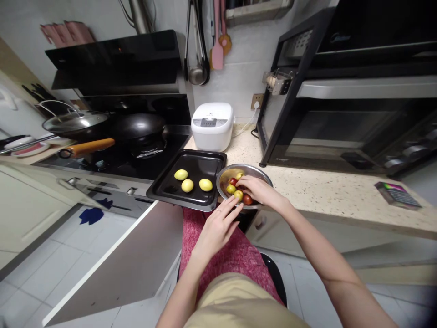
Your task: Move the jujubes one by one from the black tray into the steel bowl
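Note:
A steel bowl point(223, 169) holds several small fruits, some yellow-green and some dark red. My right hand point(257, 187) reaches into it from the right, its fingers stretched over the fruits beside a red fruit point(233, 181); its thumb is hard to see. At the bowl's near rim, my left hand point(216, 225) has its fingers extended and apart, with the tips close to a yellow-green fruit point(238, 196). Left of the bowl, a black baking tray point(194, 166) carries three separate yellow oval fruits point(187, 185), which look like lemons.
Behind the tray stands a white rice cooker point(212, 127). A wok point(138, 127) and a lidded pan point(75, 122) sit on the stove at left. An oven point(327, 132) stands at right, near a dark box point(398, 195). A cabinet door point(129, 259) hangs open below the tray.

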